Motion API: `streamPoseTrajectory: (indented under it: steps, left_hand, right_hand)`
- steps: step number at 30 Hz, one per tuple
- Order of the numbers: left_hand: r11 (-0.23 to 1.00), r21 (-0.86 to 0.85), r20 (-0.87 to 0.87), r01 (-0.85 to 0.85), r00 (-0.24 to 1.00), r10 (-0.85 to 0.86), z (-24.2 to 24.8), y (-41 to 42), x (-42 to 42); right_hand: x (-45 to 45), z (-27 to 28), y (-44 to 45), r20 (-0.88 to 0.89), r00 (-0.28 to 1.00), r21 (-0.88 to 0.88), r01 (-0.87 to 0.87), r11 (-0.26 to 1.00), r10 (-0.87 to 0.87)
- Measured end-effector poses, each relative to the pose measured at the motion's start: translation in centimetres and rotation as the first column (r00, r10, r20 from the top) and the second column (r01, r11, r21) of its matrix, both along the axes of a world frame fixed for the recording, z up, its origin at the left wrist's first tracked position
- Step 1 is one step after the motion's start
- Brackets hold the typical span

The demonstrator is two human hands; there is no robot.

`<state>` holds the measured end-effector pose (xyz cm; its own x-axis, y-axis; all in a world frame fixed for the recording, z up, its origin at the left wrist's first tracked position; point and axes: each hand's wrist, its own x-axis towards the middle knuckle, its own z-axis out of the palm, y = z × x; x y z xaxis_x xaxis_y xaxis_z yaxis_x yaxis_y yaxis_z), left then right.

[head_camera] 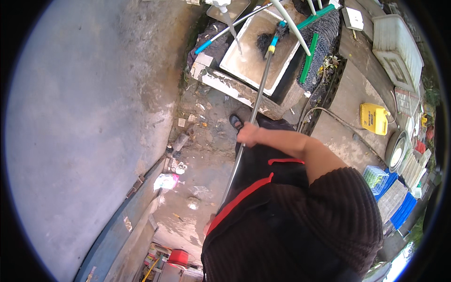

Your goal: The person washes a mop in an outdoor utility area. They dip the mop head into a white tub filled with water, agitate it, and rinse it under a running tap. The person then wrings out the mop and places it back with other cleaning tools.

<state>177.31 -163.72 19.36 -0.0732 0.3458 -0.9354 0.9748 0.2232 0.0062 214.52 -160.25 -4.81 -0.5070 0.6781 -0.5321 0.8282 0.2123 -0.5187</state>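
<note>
My right hand [249, 134] is closed around the metal pole [262, 83] of a mop, about midway along it. Further back along the same pole, my left hand [208, 225] shows only as a sliver beside my dark, red-trimmed clothing; most of it is hidden. Beyond a blue and yellow joint, the dark mop head [281, 30] lies over a white basin [243, 78]. Murky brown water [257, 70] fills the basin, and a dark clump [263, 41] shows in it. From a white spout [221, 4], a stream of water pours into the basin.
A blue-handled pole [203, 46] lies across the basin's left corner. Green-headed squeegees [309, 58] rest on grey matting [326, 33] at right. A low masonry curb [225, 84] edges the washing place. A yellow jug [373, 118] and white bin [394, 53] stand further right; a wall [95, 105] rises left.
</note>
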Motion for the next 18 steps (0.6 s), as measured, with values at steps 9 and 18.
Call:
streamPoseTrajectory:
  steps: [9, 18]
  left_hand:
    - [0.893, -0.022, -0.208, 0.450, 0.872, -0.444, 10.1, 3.7, 2.6]
    - [-0.169, 0.978, -0.024, -0.126, 0.732, -0.680, 21.1, 14.1, 16.3]
  right_hand:
    - [-3.3, 0.6, 0.8, -0.400, 0.911, -0.022, 0.103, 0.994, -0.104]
    - [11.7, 7.8, 8.4, -0.484, 0.560, 0.204, 0.820, 0.535, -0.673]
